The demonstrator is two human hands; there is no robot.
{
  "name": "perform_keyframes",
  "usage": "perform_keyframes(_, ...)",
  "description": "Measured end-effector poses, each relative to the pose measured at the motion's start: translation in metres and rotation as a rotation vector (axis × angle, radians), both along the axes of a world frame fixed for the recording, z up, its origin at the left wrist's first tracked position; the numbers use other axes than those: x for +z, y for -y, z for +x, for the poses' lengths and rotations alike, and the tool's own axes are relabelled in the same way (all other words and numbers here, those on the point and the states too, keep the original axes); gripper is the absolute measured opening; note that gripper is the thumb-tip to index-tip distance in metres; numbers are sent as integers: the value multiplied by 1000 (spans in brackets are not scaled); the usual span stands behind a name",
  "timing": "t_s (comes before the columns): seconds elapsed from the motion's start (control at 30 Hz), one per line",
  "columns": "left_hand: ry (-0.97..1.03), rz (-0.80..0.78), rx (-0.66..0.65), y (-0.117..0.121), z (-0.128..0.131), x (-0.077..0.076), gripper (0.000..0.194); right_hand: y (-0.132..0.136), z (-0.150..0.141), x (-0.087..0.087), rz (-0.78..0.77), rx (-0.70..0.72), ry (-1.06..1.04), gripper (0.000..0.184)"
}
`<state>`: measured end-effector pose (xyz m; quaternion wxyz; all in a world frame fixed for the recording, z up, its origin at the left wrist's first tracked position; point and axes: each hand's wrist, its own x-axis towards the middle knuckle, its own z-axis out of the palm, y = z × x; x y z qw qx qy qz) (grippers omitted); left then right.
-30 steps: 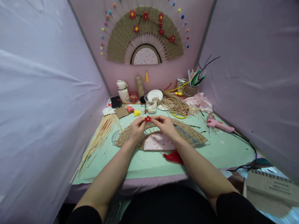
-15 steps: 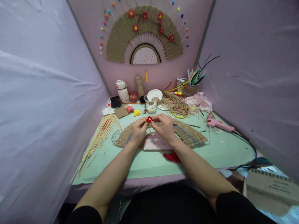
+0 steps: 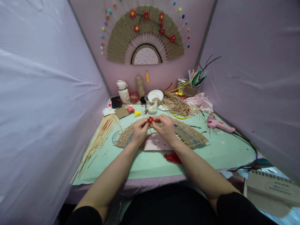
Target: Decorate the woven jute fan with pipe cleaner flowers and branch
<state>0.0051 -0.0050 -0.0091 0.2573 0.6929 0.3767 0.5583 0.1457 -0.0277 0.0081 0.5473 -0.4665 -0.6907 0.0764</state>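
Between my fingertips is a small red flower (image 3: 150, 120) with a pale centre. My left hand (image 3: 140, 129) pinches it from the left, and my right hand (image 3: 165, 126) pinches its right side. Below both hands lies a woven twine fan (image 3: 194, 135) with bluish-grey patches. Its inner half-round is a white cloth panel (image 3: 156, 142) with pink dots, partly covered by my right hand. A red tassel (image 3: 172, 157) lies in front of the fan, under my right forearm.
Thin bamboo sticks (image 3: 99, 140) lie at left. A pink glue gun (image 3: 220, 125) rests at right with its cord trailing off. Behind are a white bottle (image 3: 122, 92), a clear cup (image 3: 152, 109) and loose twine (image 3: 175, 103). A finished fan (image 3: 117, 43) hangs on the back wall.
Almost nothing differs. Both hands keep their pinch on the red flower, and the whole view has shifted very slightly.
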Motion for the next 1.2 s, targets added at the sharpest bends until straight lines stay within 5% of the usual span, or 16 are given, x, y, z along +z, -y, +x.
perform_keyframes(0.17,69,-6,5,-1,-2,3,14,0,1,4,-99,107,-156,10)
perform_keyframes(0.43,62,31,11,-2,-4,4,15,-10,5,4,-565,389,-584,25)
perform_keyframes(0.87,11,107,-29,-6,-3,-3,15,-14,5,-2,-621,505,-738,20)
perform_keyframes(1.2,-16,170,110,-6,-7,-1,14,-16,3,-6,-714,439,-658,26)
